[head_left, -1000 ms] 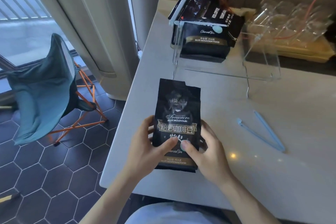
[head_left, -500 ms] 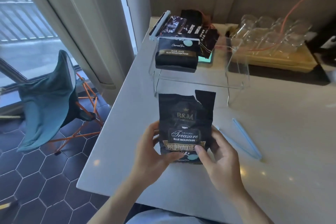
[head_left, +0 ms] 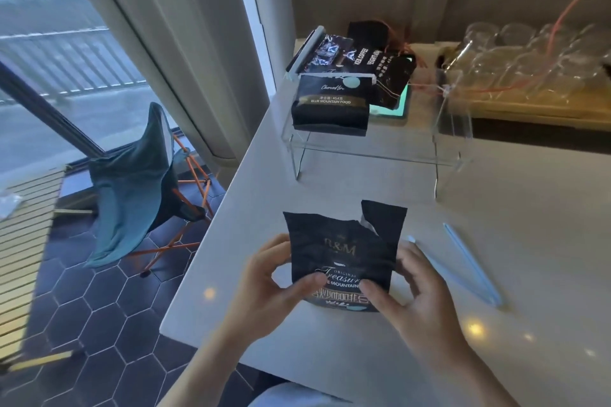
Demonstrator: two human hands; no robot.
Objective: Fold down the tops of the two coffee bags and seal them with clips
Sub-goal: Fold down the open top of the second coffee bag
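Note:
A black coffee bag (head_left: 344, 248) with gold lettering stands upright on the white table (head_left: 496, 274) near its front edge, its torn top open and ragged. My left hand (head_left: 271, 287) grips the bag's left side, thumb across the front. My right hand (head_left: 410, 294) grips the right side the same way. A light blue clip (head_left: 469, 266) lies open in a V on the table just right of my right hand. A second black coffee bag (head_left: 330, 106), folded and held by a white clip (head_left: 334, 76), sits on a clear acrylic shelf (head_left: 373, 149) farther back.
More dark coffee packs (head_left: 363, 56) lie behind the folded bag. Clear glasses on a yellow tray (head_left: 529, 76) stand at the back right. A teal folding chair (head_left: 139, 182) stands on the tiled floor left of the table, beside a window.
The bag went from lying flat to standing upright between my hands, and my thumbs now sit higher on its front. The view tilted up and pulled back.

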